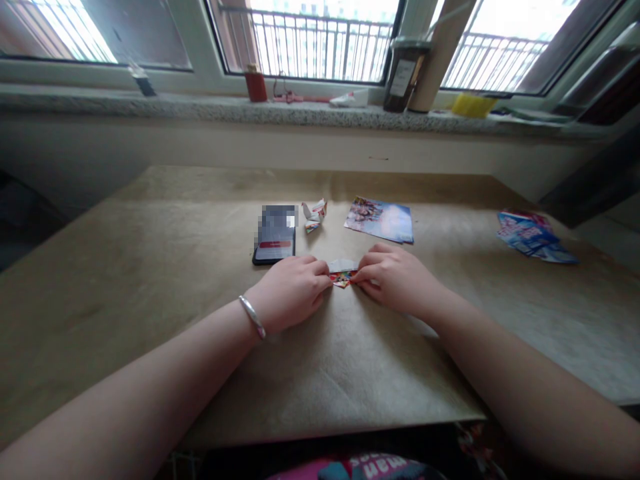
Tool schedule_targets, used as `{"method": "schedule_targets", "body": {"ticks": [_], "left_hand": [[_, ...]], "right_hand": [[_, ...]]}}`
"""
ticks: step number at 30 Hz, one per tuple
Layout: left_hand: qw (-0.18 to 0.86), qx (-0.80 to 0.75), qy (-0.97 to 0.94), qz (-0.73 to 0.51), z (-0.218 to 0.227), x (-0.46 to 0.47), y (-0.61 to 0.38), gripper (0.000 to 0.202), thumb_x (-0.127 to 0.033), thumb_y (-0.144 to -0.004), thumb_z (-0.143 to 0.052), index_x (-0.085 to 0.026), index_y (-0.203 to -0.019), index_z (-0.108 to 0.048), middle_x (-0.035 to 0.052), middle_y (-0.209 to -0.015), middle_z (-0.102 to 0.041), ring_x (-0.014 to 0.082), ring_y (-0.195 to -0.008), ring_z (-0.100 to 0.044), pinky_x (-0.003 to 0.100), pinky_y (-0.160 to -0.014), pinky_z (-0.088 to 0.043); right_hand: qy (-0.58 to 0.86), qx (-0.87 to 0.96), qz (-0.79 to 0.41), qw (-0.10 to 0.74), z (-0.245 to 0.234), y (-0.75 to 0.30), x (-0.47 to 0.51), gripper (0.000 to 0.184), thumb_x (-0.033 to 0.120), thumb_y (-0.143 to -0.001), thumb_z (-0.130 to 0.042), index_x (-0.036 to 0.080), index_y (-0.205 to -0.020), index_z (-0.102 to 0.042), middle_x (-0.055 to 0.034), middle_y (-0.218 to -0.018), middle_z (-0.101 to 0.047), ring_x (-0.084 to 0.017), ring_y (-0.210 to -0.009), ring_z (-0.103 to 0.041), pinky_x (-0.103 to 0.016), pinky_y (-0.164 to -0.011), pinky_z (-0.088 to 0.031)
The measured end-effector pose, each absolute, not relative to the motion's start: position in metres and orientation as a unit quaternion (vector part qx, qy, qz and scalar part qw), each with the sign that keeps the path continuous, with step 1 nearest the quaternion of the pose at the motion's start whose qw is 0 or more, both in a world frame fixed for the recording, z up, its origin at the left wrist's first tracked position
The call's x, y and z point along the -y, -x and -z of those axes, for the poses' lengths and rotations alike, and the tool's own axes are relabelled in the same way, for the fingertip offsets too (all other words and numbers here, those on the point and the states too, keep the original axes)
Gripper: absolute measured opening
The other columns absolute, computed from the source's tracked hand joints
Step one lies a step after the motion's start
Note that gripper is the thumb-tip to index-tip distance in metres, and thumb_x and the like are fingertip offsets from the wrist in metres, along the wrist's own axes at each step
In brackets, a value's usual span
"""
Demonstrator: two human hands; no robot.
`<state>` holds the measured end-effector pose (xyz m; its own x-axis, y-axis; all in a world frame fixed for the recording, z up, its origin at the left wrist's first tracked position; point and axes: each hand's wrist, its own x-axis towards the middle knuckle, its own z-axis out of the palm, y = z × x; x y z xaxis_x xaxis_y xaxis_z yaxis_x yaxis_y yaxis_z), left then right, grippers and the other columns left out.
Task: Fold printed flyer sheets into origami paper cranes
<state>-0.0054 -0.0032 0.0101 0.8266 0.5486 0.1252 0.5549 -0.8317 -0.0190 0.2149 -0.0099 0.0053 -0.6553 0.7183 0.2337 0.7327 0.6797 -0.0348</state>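
A small folded paper (pixel 343 275), pale at the back and brightly coloured at the front, lies on the table between my hands. My left hand (pixel 295 288), with a silver bangle (pixel 253 317) on its wrist, pinches the paper's left end. At the right end, my right hand (pixel 395 279) grips it between thumb and fingers. Just beyond my left hand lies a phone (pixel 274 245) with its screen lit. Beside the phone stands a folded paper figure (pixel 315 215) with pointed tips. The fingertips partly cover both ends of the folded paper.
A printed picture sheet (pixel 381 221) lies beyond my right hand. Several blue and pink packets or cards (pixel 536 237) are at the table's right. On the stone windowsill (pixel 200 107) stand a red container (pixel 255 85), a dark lidded jar (pixel 401 77) and a yellow object (pixel 473 105).
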Motion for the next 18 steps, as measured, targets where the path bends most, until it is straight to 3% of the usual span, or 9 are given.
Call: {"method": "schedule_targets", "body": {"ticks": [10,18], "left_hand": [[-0.06,0.291,0.953,0.062,-0.008,-0.008,0.013,0.029,-0.012,-0.081,-0.048,-0.02,-0.099,-0.07,0.0047,-0.101,-0.064,0.0178,-0.094,-0.057,0.032,-0.088,-0.048],[-0.064,0.275,0.954,0.105,-0.001,-0.012,0.014,0.024,-0.012,-0.081,-0.049,-0.019,-0.093,-0.069,0.0053,-0.096,-0.063,0.0177,-0.09,-0.057,0.032,-0.083,-0.048]], "right_hand": [[0.422,0.881,-0.141,0.163,0.015,-0.234,-0.008,0.016,0.024,-0.079,-0.065,0.028,-0.091,-0.075,-0.0039,-0.082,-0.067,-0.016,-0.079,-0.055,-0.029,-0.073,-0.045],[0.363,0.896,-0.163,0.198,0.016,-0.235,-0.009,0.018,0.019,-0.08,-0.062,0.024,-0.092,-0.075,-0.0043,-0.079,-0.067,-0.015,-0.077,-0.057,-0.027,-0.072,-0.045]]}}
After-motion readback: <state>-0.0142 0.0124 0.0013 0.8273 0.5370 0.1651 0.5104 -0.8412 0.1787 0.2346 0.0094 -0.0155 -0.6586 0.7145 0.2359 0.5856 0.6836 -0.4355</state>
